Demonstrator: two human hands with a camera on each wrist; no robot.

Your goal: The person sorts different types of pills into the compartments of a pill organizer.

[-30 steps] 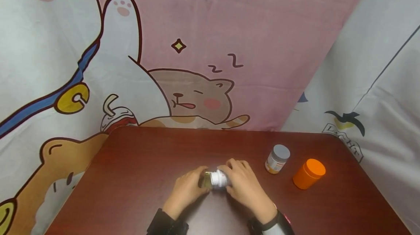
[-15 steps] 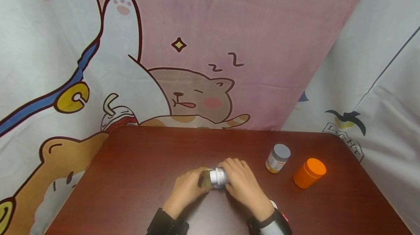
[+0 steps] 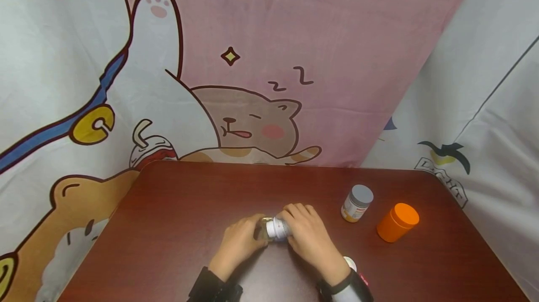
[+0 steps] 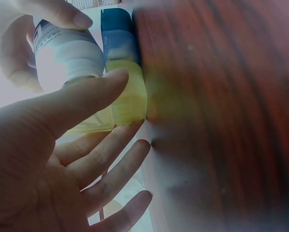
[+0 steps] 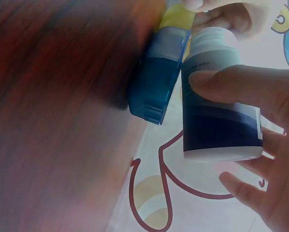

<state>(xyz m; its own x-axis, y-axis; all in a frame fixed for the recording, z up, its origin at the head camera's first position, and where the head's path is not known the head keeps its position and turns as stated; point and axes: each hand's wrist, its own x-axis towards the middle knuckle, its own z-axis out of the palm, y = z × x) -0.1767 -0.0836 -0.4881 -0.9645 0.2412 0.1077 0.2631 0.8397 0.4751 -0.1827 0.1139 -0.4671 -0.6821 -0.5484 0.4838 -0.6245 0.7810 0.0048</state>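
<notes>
In the head view a white pill bottle [image 3: 277, 229] lies tipped toward the left, its mouth over the yellow end of a translucent pill organizer [image 3: 262, 230]. My right hand [image 3: 309, 232] grips the bottle; its white body and dark blue band [image 5: 222, 123] show in the right wrist view. My left hand [image 3: 241, 239] holds the organizer between thumb and fingers. In the left wrist view the organizer's yellow compartment [image 4: 130, 94] is beside the thumb, with blue and teal sections beyond. The bottle's mouth is partly hidden behind the left thumb there.
A grey-lidded jar [image 3: 356, 203] and an orange bottle [image 3: 397, 223] stand on the brown table [image 3: 189, 199] to the right. By my right wrist a white round piece [image 3: 350, 263] and a bit of pink [image 3: 364, 279] peek out. A printed cloth [image 3: 337, 58] hangs behind the table.
The bottle's neck has shifted slightly left over the organizer, with my right hand following. More of the white round piece shows beside the right wrist. The left hand has barely moved.
</notes>
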